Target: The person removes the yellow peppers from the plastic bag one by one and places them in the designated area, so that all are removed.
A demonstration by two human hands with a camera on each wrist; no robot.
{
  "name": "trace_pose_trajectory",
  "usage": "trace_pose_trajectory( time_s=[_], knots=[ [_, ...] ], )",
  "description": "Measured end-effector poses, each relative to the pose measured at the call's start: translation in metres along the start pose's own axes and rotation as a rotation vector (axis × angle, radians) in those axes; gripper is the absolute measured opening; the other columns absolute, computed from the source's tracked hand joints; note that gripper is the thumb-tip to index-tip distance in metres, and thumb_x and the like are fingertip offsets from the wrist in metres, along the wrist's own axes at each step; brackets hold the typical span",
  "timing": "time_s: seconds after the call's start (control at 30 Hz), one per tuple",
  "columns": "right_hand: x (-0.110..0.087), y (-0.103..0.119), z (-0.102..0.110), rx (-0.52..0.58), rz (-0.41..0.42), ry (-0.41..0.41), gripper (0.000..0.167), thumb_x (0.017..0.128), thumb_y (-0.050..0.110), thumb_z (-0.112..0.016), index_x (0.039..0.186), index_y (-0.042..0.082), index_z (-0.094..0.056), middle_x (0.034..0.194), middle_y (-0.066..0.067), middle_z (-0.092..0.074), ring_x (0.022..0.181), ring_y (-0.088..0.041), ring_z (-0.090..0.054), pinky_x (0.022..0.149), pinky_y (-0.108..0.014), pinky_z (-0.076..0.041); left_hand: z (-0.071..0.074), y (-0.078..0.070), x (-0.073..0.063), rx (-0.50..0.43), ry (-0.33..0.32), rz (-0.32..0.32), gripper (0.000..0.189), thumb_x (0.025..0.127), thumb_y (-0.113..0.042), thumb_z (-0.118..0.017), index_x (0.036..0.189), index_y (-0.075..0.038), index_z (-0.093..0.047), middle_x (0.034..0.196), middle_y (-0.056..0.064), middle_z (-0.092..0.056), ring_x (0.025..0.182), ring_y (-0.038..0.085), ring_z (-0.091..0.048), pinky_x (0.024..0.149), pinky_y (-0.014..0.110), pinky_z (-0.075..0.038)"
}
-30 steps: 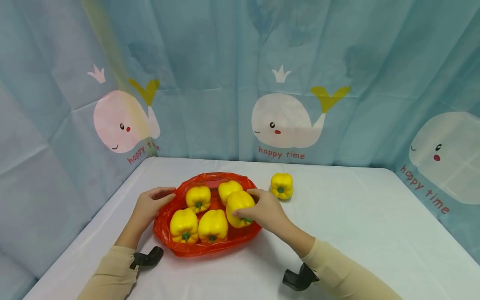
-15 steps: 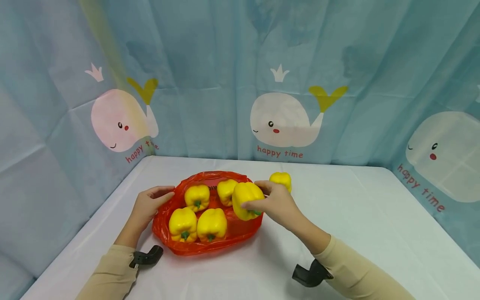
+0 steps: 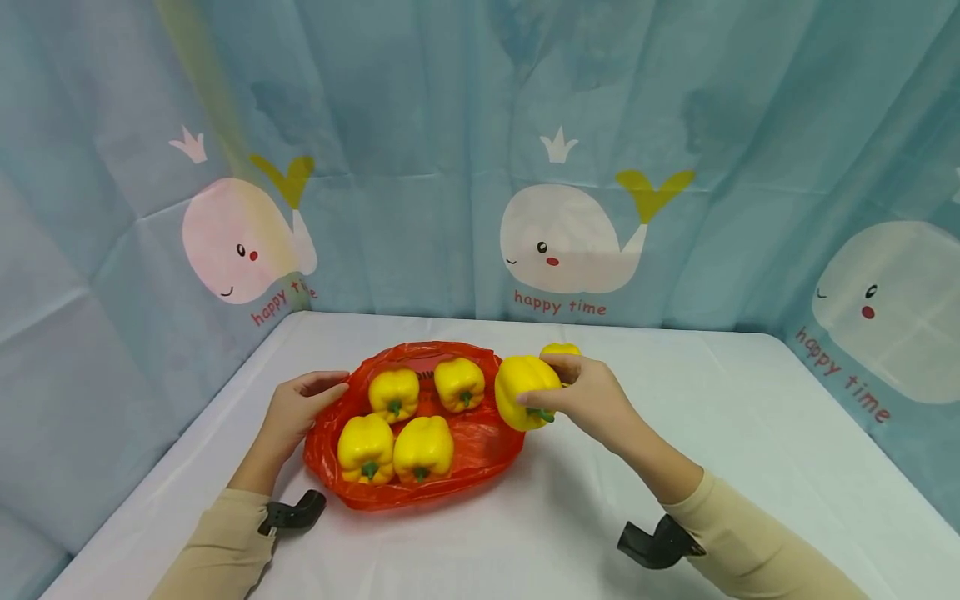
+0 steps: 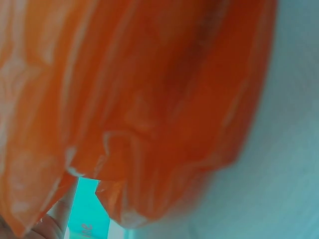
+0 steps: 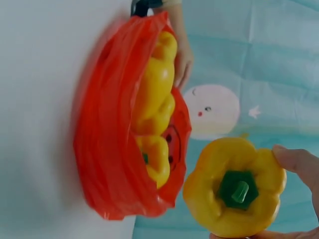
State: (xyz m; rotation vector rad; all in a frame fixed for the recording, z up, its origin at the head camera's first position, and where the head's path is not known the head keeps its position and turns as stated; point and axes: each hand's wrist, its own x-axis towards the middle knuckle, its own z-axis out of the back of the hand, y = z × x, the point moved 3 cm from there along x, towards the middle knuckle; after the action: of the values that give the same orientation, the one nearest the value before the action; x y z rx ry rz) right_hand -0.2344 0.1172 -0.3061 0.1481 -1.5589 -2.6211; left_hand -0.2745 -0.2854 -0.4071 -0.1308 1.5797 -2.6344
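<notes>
My right hand (image 3: 603,404) grips a yellow bell pepper (image 3: 519,392), its green stem toward me, over the right rim of an open red plastic bag (image 3: 483,446). In the right wrist view the held pepper's stem end faces the camera, with fingertips (image 5: 286,155) on its side. My left hand (image 3: 291,410) holds the bag's left rim between thumb and fingers. Inside the bag lie several more yellow peppers (image 3: 423,448). The left wrist view is mostly filled by the bag's crinkled side (image 4: 164,99), which hides most of the hand.
Another yellow bell pepper (image 3: 561,349) sits on the white tablecloth (image 3: 720,400) behind my right hand, mostly hidden by it. A blue whale-print curtain (image 3: 420,242) rises at the back and along both sides. Each wrist wears a black camera mount (image 3: 298,511).
My right hand has lifted the pepper out from the bag's right part and carried it right, to the rim. It now covers most of the pepper on the table. The left hand stays put.
</notes>
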Motion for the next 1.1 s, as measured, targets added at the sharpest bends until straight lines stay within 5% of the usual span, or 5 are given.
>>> trace_pose_trajectory(
  time_s=[0.43, 0.67, 0.97, 1.1],
  knots=[
    [0.003, -0.020, 0.034, -0.011, -0.004, -0.012, 0.072, 0.080, 0.039, -0.081, 0.139, 0.006, -0.056, 0.133, -0.013, -0.064, 0.114, -0.026, -0.060, 0.091, -0.032, -0.054, 0.001, 0.001, -0.004, 0.017, 0.001, 0.015, 0.061, 0.095, -0.051, -0.061, 0.137, -0.007, -0.058, 0.139, 0.019, -0.058, 0.126, 0.028, -0.053, 0.084, 0.008, -0.049],
    [0.006, -0.029, 0.051, -0.062, -0.003, -0.026, 0.073, 0.082, 0.043, -0.079, 0.139, 0.005, -0.055, 0.134, -0.015, -0.063, 0.114, -0.026, -0.059, 0.092, -0.033, -0.051, 0.000, -0.002, -0.002, 0.020, -0.002, 0.005, 0.061, 0.094, -0.052, -0.062, 0.136, -0.008, -0.060, 0.138, 0.018, -0.059, 0.120, 0.019, -0.055, 0.084, 0.007, -0.049],
    [0.012, -0.042, 0.071, -0.116, -0.050, -0.055, 0.082, 0.083, 0.047, -0.076, 0.145, 0.002, -0.047, 0.143, -0.019, -0.055, 0.123, -0.032, -0.054, 0.106, -0.048, -0.046, 0.001, -0.003, -0.001, 0.006, -0.018, -0.014, 0.057, 0.095, -0.047, -0.063, 0.135, -0.007, -0.061, 0.131, 0.010, -0.065, 0.099, -0.010, -0.054, 0.083, 0.004, -0.046],
    [0.016, -0.050, 0.079, -0.132, -0.078, -0.069, 0.084, 0.084, 0.048, -0.075, 0.146, 0.000, -0.045, 0.145, -0.021, -0.052, 0.125, -0.034, -0.052, 0.107, -0.051, -0.044, 0.000, -0.004, -0.001, 0.004, -0.017, -0.007, 0.057, 0.095, -0.047, -0.063, 0.136, -0.007, -0.060, 0.133, 0.012, -0.064, 0.097, -0.012, -0.053, 0.083, 0.004, -0.046]
  ],
)
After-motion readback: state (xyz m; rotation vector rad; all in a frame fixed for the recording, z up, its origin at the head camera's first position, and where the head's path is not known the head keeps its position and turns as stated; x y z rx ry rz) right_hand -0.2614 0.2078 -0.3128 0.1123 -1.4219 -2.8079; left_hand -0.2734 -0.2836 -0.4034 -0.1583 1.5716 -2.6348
